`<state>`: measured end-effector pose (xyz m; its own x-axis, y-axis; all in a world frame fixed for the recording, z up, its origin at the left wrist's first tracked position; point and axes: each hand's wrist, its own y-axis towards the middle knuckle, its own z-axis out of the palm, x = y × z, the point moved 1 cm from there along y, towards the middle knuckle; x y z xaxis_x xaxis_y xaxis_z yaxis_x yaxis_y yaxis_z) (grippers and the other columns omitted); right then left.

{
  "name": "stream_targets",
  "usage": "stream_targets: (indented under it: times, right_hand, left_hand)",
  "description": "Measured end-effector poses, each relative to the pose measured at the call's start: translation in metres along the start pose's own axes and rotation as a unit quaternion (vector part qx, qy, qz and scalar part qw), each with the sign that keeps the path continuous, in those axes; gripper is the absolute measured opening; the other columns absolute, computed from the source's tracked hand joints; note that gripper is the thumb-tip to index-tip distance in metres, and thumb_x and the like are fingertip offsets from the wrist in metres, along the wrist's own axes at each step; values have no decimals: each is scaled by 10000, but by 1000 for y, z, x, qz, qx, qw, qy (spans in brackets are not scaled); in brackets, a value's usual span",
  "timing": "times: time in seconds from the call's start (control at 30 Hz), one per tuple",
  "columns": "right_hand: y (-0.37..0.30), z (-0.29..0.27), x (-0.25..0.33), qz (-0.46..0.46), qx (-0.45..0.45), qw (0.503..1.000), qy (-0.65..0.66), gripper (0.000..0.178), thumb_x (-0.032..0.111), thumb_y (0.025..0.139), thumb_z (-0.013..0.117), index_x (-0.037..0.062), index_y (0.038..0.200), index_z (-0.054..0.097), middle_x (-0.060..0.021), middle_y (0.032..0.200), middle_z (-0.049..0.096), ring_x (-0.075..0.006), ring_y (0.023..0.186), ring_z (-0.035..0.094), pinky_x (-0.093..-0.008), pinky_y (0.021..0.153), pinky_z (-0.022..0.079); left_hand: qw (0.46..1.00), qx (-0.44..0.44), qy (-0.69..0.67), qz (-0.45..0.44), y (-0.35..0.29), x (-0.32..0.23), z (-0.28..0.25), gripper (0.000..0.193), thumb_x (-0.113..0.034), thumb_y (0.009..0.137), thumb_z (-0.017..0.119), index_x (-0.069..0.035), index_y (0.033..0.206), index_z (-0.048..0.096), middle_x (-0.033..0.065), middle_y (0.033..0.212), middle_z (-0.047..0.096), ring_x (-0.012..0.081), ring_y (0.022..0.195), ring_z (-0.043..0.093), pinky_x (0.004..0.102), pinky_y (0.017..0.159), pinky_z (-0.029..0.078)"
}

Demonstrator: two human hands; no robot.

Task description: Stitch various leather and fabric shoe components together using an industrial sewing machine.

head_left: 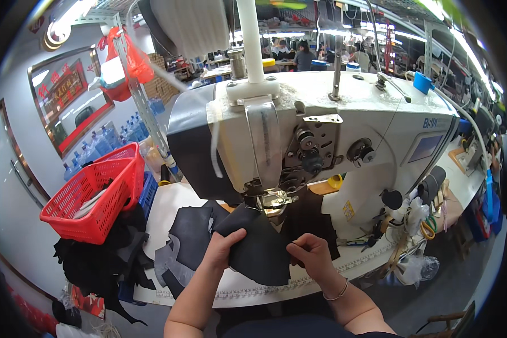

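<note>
Black fabric piece point(259, 245) pinched between left hand point(222, 248) and right hand point(311, 253) fingers; red basket point(93, 194) holding dark scraps.

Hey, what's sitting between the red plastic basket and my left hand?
In the head view, loose dark cut pieces lie on the white table between the red plastic basket and your left hand, which grips a black fabric piece.
</note>
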<state>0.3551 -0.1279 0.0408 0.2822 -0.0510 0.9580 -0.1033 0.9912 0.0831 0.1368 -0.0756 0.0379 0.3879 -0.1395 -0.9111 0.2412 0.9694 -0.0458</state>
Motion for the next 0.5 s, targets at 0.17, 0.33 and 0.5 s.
stream_targets:
  times: [0.17, 0.33, 0.5]
  right_hand:
    - [7, 18, -11, -35, -13, 999, 40, 91, 89, 804, 649, 37, 775, 580, 2, 669, 589, -48, 583, 556, -181, 540, 475]
    - [11, 19, -22, -67, -38, 996, 42, 94, 92, 801, 653, 30, 766, 592, 2, 669, 602, -45, 599, 568, -186, 536, 479]
    - [11, 26, -19, -145, -64, 982, -107, 121, 96, 784, 671, 5, 754, 598, -11, 608, 596, -46, 565, 571, -192, 493, 469]
  left_hand:
    - [990, 54, -106, -73, 21, -3, -17, 484, -224, 758, 668, -7, 1153, 494, 142, 1053, 583, 262, 946, 592, 391, 830, 487]
    - [903, 237, -357, -25, -11, 27, -3, 838, -491, 698, 677, -30, 1303, 328, 173, 1309, 399, 297, 1195, 418, 458, 981, 352]
    - [992, 47, -117, 7, -54, 57, 35, 582, -197, 769, 651, -47, 1260, 376, 113, 1172, 504, 264, 1056, 530, 390, 872, 444]
